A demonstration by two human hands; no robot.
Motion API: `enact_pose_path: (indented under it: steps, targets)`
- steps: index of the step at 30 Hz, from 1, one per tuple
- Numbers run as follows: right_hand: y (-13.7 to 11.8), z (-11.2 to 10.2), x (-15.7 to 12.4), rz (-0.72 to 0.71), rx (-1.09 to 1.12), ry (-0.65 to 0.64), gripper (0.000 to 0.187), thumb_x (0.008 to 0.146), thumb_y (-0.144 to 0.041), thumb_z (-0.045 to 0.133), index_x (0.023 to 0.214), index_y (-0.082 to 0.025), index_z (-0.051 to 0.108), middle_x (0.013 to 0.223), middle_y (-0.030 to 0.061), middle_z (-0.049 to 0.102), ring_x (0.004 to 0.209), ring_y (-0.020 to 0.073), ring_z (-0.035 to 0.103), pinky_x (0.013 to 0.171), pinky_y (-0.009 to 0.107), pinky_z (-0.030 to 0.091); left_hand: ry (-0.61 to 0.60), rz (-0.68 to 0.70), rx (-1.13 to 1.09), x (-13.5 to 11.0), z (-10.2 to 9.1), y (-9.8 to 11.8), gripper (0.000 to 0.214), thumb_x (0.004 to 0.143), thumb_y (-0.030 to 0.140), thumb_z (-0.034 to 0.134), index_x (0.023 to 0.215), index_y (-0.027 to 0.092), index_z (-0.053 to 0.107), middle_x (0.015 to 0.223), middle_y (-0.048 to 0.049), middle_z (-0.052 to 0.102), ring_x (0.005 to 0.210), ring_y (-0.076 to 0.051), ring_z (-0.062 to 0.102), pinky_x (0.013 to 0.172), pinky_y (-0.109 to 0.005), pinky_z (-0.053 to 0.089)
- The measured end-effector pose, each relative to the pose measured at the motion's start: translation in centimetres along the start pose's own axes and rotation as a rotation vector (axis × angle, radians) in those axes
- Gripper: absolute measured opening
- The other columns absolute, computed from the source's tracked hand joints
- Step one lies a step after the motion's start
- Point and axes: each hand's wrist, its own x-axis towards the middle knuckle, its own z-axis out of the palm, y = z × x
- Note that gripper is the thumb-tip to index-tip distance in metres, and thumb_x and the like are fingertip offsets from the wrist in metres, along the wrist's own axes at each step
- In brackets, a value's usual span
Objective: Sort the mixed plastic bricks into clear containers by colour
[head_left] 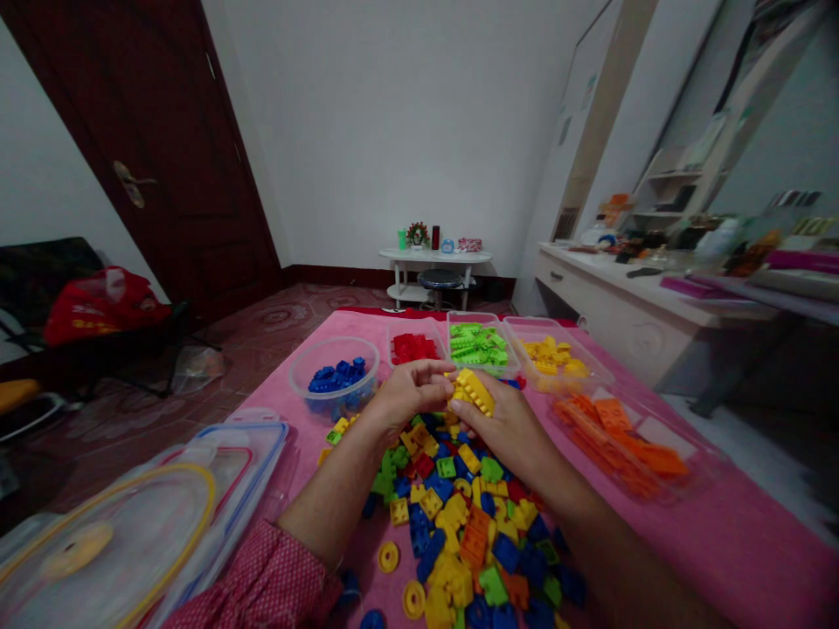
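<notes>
My right hand (pixel 508 424) is closed round a yellow toothed building piece (pixel 473 390), held above a heap of mixed coloured bricks (pixel 459 515) on the pink cloth (pixel 721 533). My left hand (pixel 406 393) is curled with its fingertips touching the left end of that yellow piece. Behind the hands stand a round tub of blue bricks (pixel 336 377) and clear boxes of red bricks (pixel 412 347), green bricks (pixel 478 343) and yellow bricks (pixel 556 354).
A clear box of orange pieces (pixel 622 441) lies at the right. Several container lids (pixel 131 524) are stacked at the front left. A white desk (pixel 629 297) stands right, a small white table (pixel 433 258) by the far wall, a dark door (pixel 150 148) at left.
</notes>
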Motion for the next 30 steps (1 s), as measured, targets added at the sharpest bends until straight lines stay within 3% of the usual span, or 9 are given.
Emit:
enact_pose_path:
  steps: [7,11,14,16,19,23,27,30]
  targets:
    - [0.4,-0.2,0.2,0.052,0.256,-0.031,0.031,0.077,-0.027,0.057,0.105,-0.015,0.056,0.058,-0.0031,0.059,0.049,0.0118,0.056,0.048,0.022,0.047,0.015,-0.001,0.11,-0.4,0.6,0.5,0.047,0.067,0.037,0.074,0.107,0.015,0.063,0.1,-0.0076,0.065,0.078,-0.012,0.06,0.066,-0.023,0.05]
    - [0.8,-0.8,0.4,0.176,0.585,0.067,0.03,0.073,-0.03,0.066,0.097,-0.015,0.057,0.063,-0.0016,0.062,0.053,0.0107,0.059,0.051,0.021,0.049,0.048,0.027,0.242,0.1,0.5,0.0,0.043,0.078,0.044,0.061,0.111,0.017,0.063,0.098,-0.0076,0.065,0.078,-0.014,0.06,0.065,-0.025,0.05]
    - [1.5,-1.1,0.7,0.278,0.824,0.139,0.027,0.068,-0.026,0.072,0.088,-0.017,0.057,0.075,0.0002,0.065,0.064,0.0115,0.064,0.06,0.021,0.053,0.12,0.139,0.482,0.7,0.2,-1.2,0.039,0.081,0.044,0.055,0.106,0.016,0.065,0.095,-0.0085,0.067,0.08,-0.018,0.061,0.07,-0.03,0.051]
    - [2.1,-1.1,0.9,0.297,0.901,0.131,0.023,0.068,-0.024,0.071,0.085,-0.018,0.058,0.082,0.0021,0.067,0.074,0.0143,0.066,0.069,0.025,0.056,0.16,0.275,0.736,0.9,0.0,-2.0,0.035,0.081,0.042,0.055,0.103,0.016,0.067,0.099,-0.0098,0.067,0.092,-0.022,0.061,0.083,-0.035,0.048]
    - [2.9,-1.2,1.2,0.284,0.928,0.121,0.016,0.072,-0.025,0.066,0.083,-0.019,0.056,0.091,0.0056,0.068,0.089,0.0202,0.067,0.085,0.035,0.054,0.127,0.383,1.073,0.7,0.1,-3.1,0.044,0.081,0.044,0.055,0.116,0.018,0.062,0.12,-0.0126,0.059,0.114,-0.027,0.051,0.099,-0.04,0.039]
    - [3.5,-2.0,1.5,0.24,0.834,0.222,0.016,0.073,-0.028,0.061,0.084,-0.023,0.05,0.094,0.0062,0.067,0.099,0.0253,0.064,0.09,0.046,0.052,-0.014,0.32,1.363,0.3,0.2,-4.0,0.055,0.084,0.05,0.047,0.132,0.023,0.048,0.141,-0.011,0.042,0.131,-0.03,0.035,0.108,-0.047,0.026]
    - [5.2,-4.0,2.4,0.215,0.737,0.284,0.013,0.074,-0.029,0.059,0.081,-0.024,0.049,0.093,0.0075,0.064,0.103,0.0261,0.062,0.089,0.044,0.052,-0.047,0.249,1.478,0.1,0.2,-4.5,0.055,0.09,0.052,0.031,0.139,0.028,0.037,0.149,-0.0073,0.03,0.137,-0.03,0.023,0.11,-0.053,0.017]
    - [7.4,-6.4,4.0,0.195,0.683,0.362,0.013,0.071,-0.029,0.06,0.076,-0.025,0.048,0.084,0.0064,0.063,0.093,0.0256,0.065,0.082,0.044,0.054,-0.047,0.247,1.499,0.2,0.2,-4.7,0.055,0.091,0.053,0.027,0.14,0.028,0.036,0.149,-0.0071,0.029,0.137,-0.03,0.023,0.11,-0.053,0.017]
